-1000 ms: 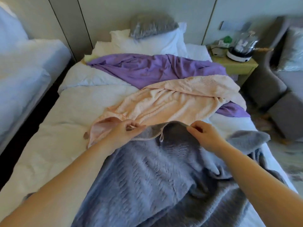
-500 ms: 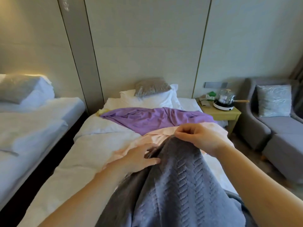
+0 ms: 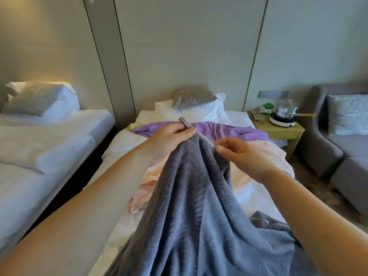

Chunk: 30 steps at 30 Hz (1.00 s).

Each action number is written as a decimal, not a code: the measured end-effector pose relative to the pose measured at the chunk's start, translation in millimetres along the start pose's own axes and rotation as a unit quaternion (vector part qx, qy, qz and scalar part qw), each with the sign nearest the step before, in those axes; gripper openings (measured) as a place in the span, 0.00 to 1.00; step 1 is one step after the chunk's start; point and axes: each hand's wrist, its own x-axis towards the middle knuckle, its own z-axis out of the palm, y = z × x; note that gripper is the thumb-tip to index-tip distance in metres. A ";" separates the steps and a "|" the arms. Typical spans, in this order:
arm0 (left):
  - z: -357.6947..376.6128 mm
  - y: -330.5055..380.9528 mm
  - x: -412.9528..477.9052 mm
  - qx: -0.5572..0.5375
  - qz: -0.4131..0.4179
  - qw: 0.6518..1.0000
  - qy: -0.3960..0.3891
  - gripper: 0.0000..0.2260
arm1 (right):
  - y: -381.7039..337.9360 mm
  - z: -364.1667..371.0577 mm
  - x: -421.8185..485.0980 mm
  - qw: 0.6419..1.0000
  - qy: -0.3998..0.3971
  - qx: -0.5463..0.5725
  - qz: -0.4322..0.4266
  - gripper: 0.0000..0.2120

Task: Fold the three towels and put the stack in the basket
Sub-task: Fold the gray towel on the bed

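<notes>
- Holding up the grey towel (image 3: 195, 206) by its top hem, both hands are raised over the middle of the bed (image 3: 123, 150).
- The left hand (image 3: 169, 136) pinches the hem between thumb and curled fingers. A short end of the hem sticks up and away past the fingertips.
- The right hand (image 3: 245, 156) pinches the same hem a little further along, between thumb tip and forefinger, with its other fingers loosely bent behind.
- A short stretch of the flat hem band runs between the two hands, sloping down from left to right.
- From the hands, the grey towel hangs toward the camera in long bunched folds. Its lower part spreads wide over the near end of the bed, with a lump of it lying at the right.
- The pink towel (image 3: 266, 154) lies crumpled on the white bedding, partly hidden behind the grey one, and shows on both sides of it.
- The purple towel (image 3: 229, 131) lies spread across the bed beyond the pink one, just in front of the white pillows (image 3: 201, 113). A grey cushion (image 3: 193, 96) leans on top of those pillows.
- A small pale yellow piece shows at the purple towel's left end; what it is cannot be told.
- To the left stands a second bed (image 3: 49, 140) with white bedding.
- To the right, a low wooden bench (image 3: 284, 132) carries a lidded pot (image 3: 285, 111) on a white hotplate.
- Further right is a grey armchair (image 3: 326, 150) with a pale cushion (image 3: 347, 114).
</notes>
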 end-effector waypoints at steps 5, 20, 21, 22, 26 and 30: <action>-15.7 47.7 10.3 0.144 0.040 0.985 0.080 0.11 | -43.0 3.2 5.1 0.989 -0.074 0.107 -0.071 0.11; -13.0 -23.0 -29.7 0.220 -0.005 0.973 0.071 0.16 | -2.1 54.5 -17.9 0.995 -0.101 0.003 -0.018 0.04; -12.6 -17.4 -32.0 0.186 -0.002 0.982 0.040 0.14 | -2.1 53.9 -15.6 0.998 -0.063 0.011 -0.015 0.04; -12.2 -11.6 -33.9 0.125 -0.006 0.992 0.010 0.12 | -3.9 51.6 -12.9 0.999 -0.026 0.020 -0.015 0.05; -5.6 6.4 -45.0 -0.186 -0.033 0.980 -0.063 0.09 | -20.6 42.2 -6.9 0.991 -0.082 0.103 -0.034 0.13; -2.2 18.8 -50.8 -0.255 -0.026 0.962 -0.093 0.08 | -33.4 57.3 -10.5 0.957 -0.198 0.211 -0.030 0.17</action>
